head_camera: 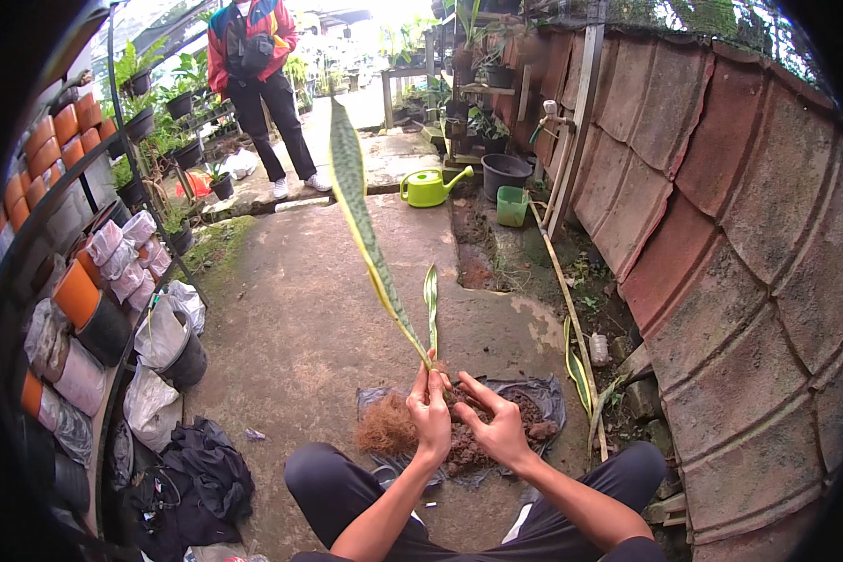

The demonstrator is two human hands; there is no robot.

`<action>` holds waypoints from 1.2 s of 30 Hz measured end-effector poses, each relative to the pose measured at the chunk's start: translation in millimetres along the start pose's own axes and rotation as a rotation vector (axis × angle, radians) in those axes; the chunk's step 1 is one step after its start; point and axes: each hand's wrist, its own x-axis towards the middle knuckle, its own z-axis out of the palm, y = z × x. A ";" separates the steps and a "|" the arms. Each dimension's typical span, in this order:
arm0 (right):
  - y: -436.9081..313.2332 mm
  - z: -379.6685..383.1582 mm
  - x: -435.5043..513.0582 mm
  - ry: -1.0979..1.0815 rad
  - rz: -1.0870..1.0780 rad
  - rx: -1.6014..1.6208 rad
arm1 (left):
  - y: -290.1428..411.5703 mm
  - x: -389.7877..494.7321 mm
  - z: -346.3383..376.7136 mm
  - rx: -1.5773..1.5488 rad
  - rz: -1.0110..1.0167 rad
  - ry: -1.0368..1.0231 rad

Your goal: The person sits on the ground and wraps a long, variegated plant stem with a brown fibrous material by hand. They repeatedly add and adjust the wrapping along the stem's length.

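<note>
My left hand (432,418) pinches a snake plant (358,190) near its base. One tall yellow-edged leaf leans up to the left, and a shorter variegated leaf (430,295) rises beside it. Close by on the right is my right hand (499,427), fingers apart around the plant's lower end; whether they touch it cannot be made out. Beneath both hands a black plastic sheet (549,393) lies on the ground. It carries dark crumbly soil (467,449) and a clump of brown fibre (386,425). The roots are mostly hidden by my fingers.
Loose variegated leaves (577,369) lie by a long pole (558,263) on the right, beside leaning roof tiles (730,281). Pots and wrapped bundles (130,256) crowd the left rack. A green watering can (423,188) stands ahead; farther back stands a person (253,63).
</note>
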 end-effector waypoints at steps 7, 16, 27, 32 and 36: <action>4.6 -10.1 5.9 -0.088 0.108 -0.095 | -10.3 -2.1 11.3 -0.058 0.101 0.043; 24.7 -14.9 -6.2 -0.010 0.086 0.024 | -19.3 -8.3 22.0 -0.003 0.114 -0.011; 33.2 -23.1 -15.1 -0.007 0.172 0.039 | -27.5 -10.3 19.0 -0.034 0.058 -0.053; 23.1 -17.5 -13.5 0.005 0.103 -0.038 | -22.9 -11.3 19.6 -0.094 0.034 -0.035; 24.6 -17.6 -13.3 0.016 0.079 -0.087 | -22.3 -7.3 18.7 -0.069 0.046 -0.048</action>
